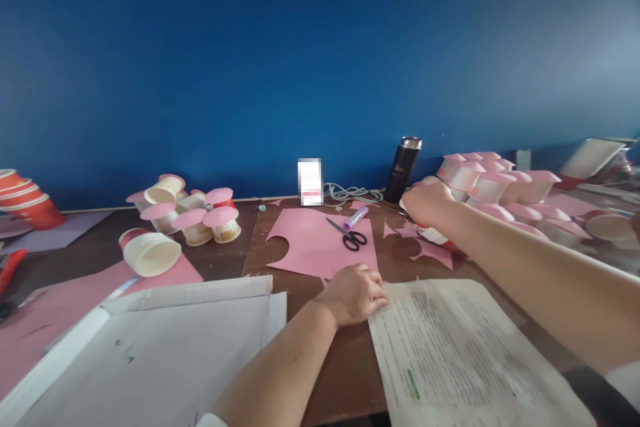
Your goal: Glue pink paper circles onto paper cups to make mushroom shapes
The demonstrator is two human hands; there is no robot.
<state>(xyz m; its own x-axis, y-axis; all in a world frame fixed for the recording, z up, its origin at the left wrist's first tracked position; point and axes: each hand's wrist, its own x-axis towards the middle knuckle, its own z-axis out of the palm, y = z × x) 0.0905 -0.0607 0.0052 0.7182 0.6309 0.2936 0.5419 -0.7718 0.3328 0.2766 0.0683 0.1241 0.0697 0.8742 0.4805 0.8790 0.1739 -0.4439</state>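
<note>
My left hand (356, 293) rests on the brown table with its fingers curled, touching the top left corner of a printed sheet (450, 347). What lies under those fingers is hidden. Farther off, my right hand (427, 203) is stretched out beside a black thermos (401, 170). Its fingers are mostly out of sight, and a red and white paper cup (433, 235) shows just below it. Between the hands and the wall lies a pink paper sheet (320, 240) with round cutouts. On it are black-handled scissors (353, 239) and a purple glue stick (356, 218).
Paper cups with pink tops (493, 183) crowd the right side. More capped cups (193, 223) and a tipped cup (150, 253) are at left. A large white sheet (165, 353) lies front left. A lit phone screen (311, 181) leans against the blue wall (225, 80).
</note>
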